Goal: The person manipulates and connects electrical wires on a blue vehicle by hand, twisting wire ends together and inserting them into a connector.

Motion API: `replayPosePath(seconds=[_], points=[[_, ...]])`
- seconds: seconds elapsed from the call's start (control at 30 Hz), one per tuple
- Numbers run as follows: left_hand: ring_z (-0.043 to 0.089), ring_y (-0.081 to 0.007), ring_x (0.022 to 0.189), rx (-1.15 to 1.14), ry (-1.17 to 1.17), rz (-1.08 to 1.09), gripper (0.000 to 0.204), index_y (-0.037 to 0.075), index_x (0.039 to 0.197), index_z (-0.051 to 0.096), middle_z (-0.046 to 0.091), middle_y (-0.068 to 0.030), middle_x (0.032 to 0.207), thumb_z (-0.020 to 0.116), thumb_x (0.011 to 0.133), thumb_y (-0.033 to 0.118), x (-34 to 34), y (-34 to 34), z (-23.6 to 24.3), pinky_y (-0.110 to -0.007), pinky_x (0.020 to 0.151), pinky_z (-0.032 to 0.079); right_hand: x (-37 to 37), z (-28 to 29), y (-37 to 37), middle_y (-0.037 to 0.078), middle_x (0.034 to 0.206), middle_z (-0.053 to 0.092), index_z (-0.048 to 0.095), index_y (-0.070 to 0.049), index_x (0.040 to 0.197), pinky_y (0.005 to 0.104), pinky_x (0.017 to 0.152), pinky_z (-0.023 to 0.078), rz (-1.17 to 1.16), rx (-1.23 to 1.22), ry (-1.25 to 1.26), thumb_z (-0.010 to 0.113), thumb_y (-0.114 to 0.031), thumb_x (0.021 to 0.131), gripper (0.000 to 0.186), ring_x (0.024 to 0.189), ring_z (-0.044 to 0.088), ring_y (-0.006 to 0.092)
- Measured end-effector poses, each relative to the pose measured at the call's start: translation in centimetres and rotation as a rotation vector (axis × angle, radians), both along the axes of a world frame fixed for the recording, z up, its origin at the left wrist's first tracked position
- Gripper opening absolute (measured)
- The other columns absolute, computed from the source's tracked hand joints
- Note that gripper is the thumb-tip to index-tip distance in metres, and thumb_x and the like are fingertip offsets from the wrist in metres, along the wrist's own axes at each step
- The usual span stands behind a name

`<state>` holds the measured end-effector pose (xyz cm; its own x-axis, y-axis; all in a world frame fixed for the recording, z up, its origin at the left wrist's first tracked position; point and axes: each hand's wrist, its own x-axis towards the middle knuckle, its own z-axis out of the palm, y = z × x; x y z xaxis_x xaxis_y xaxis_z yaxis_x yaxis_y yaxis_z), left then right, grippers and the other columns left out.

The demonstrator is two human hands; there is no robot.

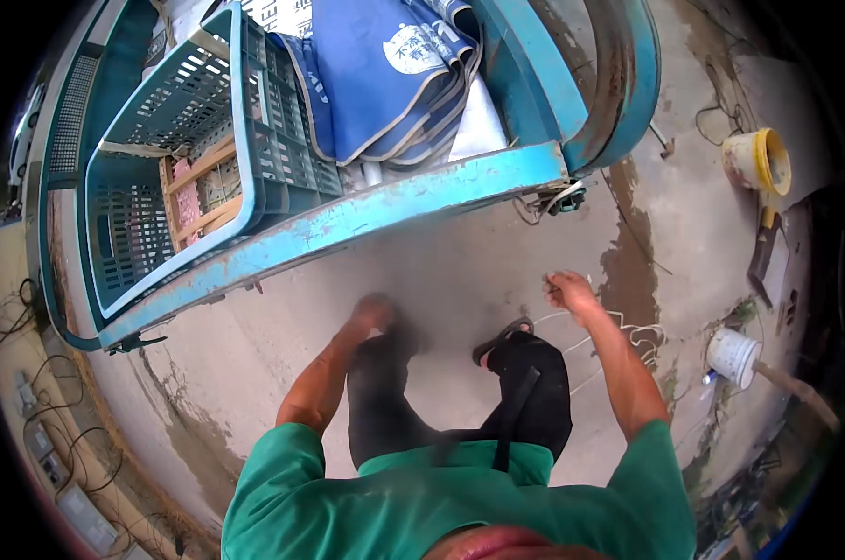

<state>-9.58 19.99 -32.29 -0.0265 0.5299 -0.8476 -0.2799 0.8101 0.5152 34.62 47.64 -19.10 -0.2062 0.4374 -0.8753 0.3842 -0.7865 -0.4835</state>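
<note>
My right hand [570,291] hangs over the concrete floor on the right, its fingers loosely curled closed, with nothing seen in them. My left hand [376,313] hangs in front of my left leg; a blurred smear over the lens hides its fingers. Both hands are apart from the teal metal cart bed [348,219] in front of me. In that bed stands a teal plastic crate [245,121] holding a small wooden frame [203,182] with something pink. Folded blue cloths [366,84] with pale edging lie beside the crate.
A white bucket with a yellow rim [756,161] stands at the far right. Nearer lies a white pail [735,357] beside a wooden pole [800,392]. Pale cord [632,331] trails over the floor near my right forearm. Cables and boxes [54,457] line the left side.
</note>
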Motion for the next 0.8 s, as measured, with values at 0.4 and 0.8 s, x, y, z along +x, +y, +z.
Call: replayPosePath(seconds=[0.4, 0.8], points=[[0.061, -0.0177, 0.074, 0.167, 0.229, -0.134, 0.029, 0.012, 0.115, 0.057, 0.062, -0.0041, 0.091, 0.066, 0.092, 0.027, -4.0, 15.8, -28.9, -0.031, 0.062, 0.05, -12.7, -37.6, 4.2, 0.004, 0.079, 0.064, 0.065, -0.003, 0.086, 0.0277, 0.057, 0.045, -0.043, 0.265, 0.312, 0.062, -0.025, 0.092, 0.024, 0.066, 0.059, 0.0118], [0.067, -0.0246, 0.103, 0.216, 0.829, -0.174, 0.058, 0.007, 0.137, 0.046, 0.061, -0.012, 0.122, 0.061, 0.095, 0.044, -10.4, 19.4, -26.3, -0.038, 0.086, 0.051, -17.5, -51.6, 5.7, 0.007, 0.083, 0.064, 0.066, -0.004, 0.092, 0.0325, 0.067, 0.047, 0.013, 0.483, 0.307, 0.06, -0.027, 0.093, 0.024, 0.072, 0.059, 0.017]])
